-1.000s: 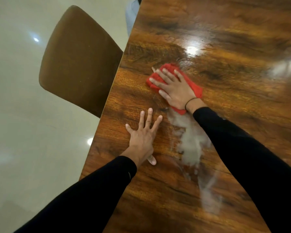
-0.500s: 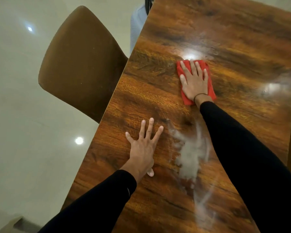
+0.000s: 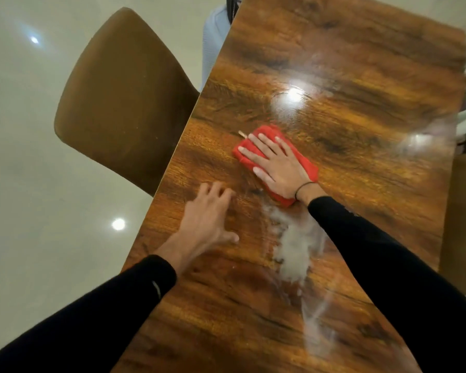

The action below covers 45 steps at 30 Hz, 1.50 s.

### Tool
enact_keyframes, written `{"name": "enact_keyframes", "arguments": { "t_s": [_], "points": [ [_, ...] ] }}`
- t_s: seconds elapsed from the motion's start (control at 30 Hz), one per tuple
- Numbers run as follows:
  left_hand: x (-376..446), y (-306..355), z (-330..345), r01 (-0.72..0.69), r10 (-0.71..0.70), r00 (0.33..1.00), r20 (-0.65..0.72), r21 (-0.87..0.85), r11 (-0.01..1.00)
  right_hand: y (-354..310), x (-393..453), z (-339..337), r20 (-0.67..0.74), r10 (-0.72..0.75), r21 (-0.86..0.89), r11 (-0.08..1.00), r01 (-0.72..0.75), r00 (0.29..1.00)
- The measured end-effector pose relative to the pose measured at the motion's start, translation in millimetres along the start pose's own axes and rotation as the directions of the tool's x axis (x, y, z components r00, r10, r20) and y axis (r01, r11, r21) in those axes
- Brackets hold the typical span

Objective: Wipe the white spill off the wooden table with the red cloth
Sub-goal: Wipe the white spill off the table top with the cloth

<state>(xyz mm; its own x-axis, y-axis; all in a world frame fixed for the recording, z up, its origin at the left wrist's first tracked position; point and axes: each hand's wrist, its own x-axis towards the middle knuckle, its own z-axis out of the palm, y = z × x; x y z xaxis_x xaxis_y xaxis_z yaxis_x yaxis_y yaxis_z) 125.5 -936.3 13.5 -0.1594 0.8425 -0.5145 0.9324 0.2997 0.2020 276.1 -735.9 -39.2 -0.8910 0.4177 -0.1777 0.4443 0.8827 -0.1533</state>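
A folded red cloth (image 3: 304,162) lies on the glossy wooden table (image 3: 361,184), with my right hand (image 3: 276,165) pressed flat on top of it, fingers spread and pointing left. Just below the cloth's near end starts a white smeared spill (image 3: 293,246), which trails toward me in a thin streak. My left hand (image 3: 207,214) rests on the table to the left of the spill, blurred, fingers slightly curled and holding nothing. Both arms wear black sleeves.
A brown chair (image 3: 124,98) stands against the table's left edge. A pale blue object (image 3: 214,36) sits beyond the table's far left corner. Another brown chair back (image 3: 463,224) shows at the right edge. The floor (image 3: 38,211) is pale and shiny.
My right hand has slid the cloth back toward me and to the left, close to the spill's upper end. My left hand has shifted slightly and its fingers have curled.
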Motion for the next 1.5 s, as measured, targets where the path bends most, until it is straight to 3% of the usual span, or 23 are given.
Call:
{"name": "enact_keyframes", "arguments": {
  "t_s": [0.07, 0.13, 0.27, 0.37, 0.6, 0.9, 1.0, 1.13, 1.23, 1.33, 1.5],
  "points": [
    [18.8, -14.2, -20.2, 0.035, -0.034, 0.999, -0.033, 0.021, 0.999, 8.6, -22.0, 4.2, 0.008, 0.022, 0.010, 1.000, -0.022, 1.000],
    [42.9, -24.6, -35.5, 0.048, -0.050, 0.998, 0.045, 0.056, 0.997, 21.1, -23.8, 3.5, -0.007, 0.126, 0.041, 0.991, -0.126, 0.992],
    [74.6, -31.8, -40.5, 0.048, -0.062, 0.992, 0.105, 0.131, 0.990, 37.6, 19.3, -4.4, -0.059, 0.404, 0.086, 0.913, -0.399, 0.913],
    [74.9, -34.5, -35.4, 0.051, -0.063, 0.993, 0.102, 0.120, 0.992, 37.1, 62.0, -11.8, -0.050, 0.470, 0.134, 0.878, -0.460, 0.881],
    [71.3, -30.7, -42.2, 0.061, -0.074, 0.992, 0.103, 0.127, 0.990, 11.5, 93.2, -13.5, -0.058, 0.338, 0.078, 0.940, -0.333, 0.939],
    [67.2, -27.4, -45.3, 0.089, -0.101, 0.990, 0.099, 0.121, 0.989, -7.0, -11.8, 12.8, -0.035, 0.014, 0.007, 1.000, -0.014, 0.999],
    [66.4, -31.8, -42.6, 0.099, -0.109, 0.990, 0.093, 0.105, 0.990, 22.4, -20.7, 7.1, -0.017, 0.046, 0.002, 0.999, -0.046, 0.999],
    [67.3, -34.0, -39.8, 0.079, -0.088, 0.993, 0.085, 0.103, 0.992, 32.1, 13.1, -3.1, -0.040, 0.288, 0.079, 0.955, -0.285, 0.957],
    [71.1, -33.4, -39.9, 0.085, -0.095, 0.993, 0.074, 0.135, 0.987, 16.1, 40.0, -3.2, -0.055, 0.382, 0.103, 0.921, -0.375, 0.923],
    [69.5, -34.9, -38.3, 0.081, -0.090, 0.994, 0.057, 0.139, 0.987, -12.1, 35.5, 2.7, -0.069, 0.314, 0.070, 0.948, -0.310, 0.947],
    [65.9, -34.7, -38.8, 0.065, -0.074, 0.996, 0.046, 0.161, 0.985, -46.1, -23.4, 20.1, -0.059, 0.053, -0.034, 0.998, -0.055, 0.997]
  ]
}}
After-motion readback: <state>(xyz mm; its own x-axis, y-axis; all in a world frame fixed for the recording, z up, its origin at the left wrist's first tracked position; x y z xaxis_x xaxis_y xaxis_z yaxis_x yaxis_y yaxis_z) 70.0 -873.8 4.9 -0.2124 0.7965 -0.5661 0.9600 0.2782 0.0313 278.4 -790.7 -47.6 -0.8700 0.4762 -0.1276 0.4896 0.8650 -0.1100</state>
